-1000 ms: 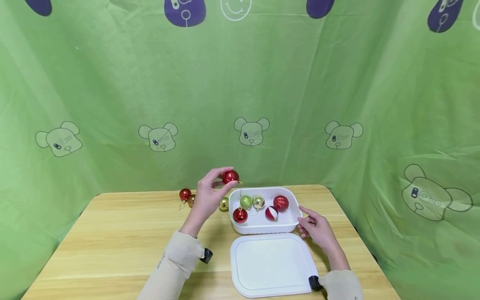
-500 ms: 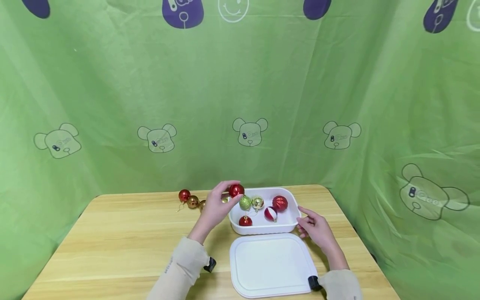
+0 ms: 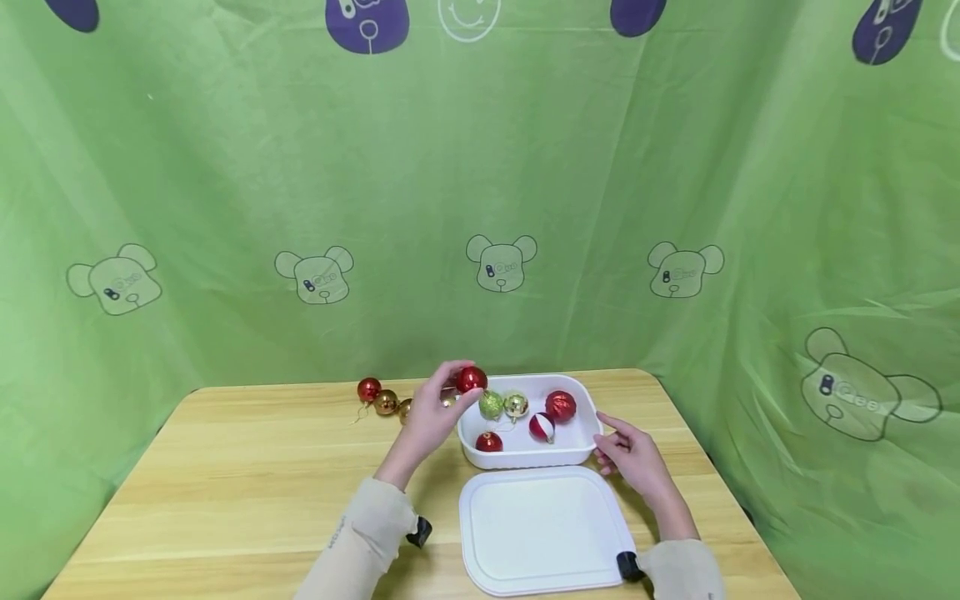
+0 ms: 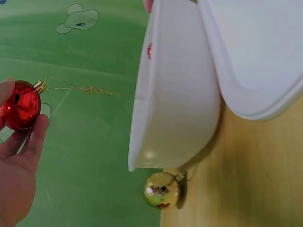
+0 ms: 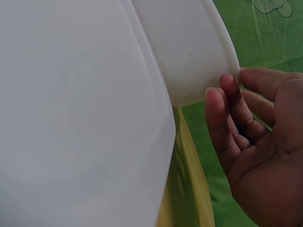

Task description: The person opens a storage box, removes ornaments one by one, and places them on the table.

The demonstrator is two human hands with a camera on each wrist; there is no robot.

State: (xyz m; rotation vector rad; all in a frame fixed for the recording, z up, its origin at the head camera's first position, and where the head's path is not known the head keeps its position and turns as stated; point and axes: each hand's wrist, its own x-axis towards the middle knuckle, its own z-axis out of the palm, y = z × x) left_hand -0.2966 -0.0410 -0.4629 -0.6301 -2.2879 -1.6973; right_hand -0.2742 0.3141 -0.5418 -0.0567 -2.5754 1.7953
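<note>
My left hand (image 3: 429, 417) pinches a shiny red Christmas bauble (image 3: 472, 380) between thumb and fingers, at the far left corner of the white box (image 3: 525, 458). From the bauble's gold cap, a thin cord (image 4: 85, 88) stretches toward the box rim. Inside the box lie a red bauble (image 3: 489, 442), a green glitter one (image 3: 491, 406), a gold one (image 3: 516, 406), a red-and-white one (image 3: 542, 427) and a ribbed red one (image 3: 560, 406). My right hand (image 3: 633, 458) grips the box's right end, its fingertips at the rim.
A white lid (image 3: 547, 529) lies flat in front of the box. Left of the box, a red bauble (image 3: 368, 389) and a gold bauble (image 3: 386, 402) rest near the back table edge, with others partly behind my left hand. Green cloth (image 3: 405, 167) hangs behind the wooden table (image 3: 225, 492).
My left hand has brought the red bauble lower and right, to the box corner. The red bauble inside the box has shifted slightly right and nearer. My right hand has stayed put.
</note>
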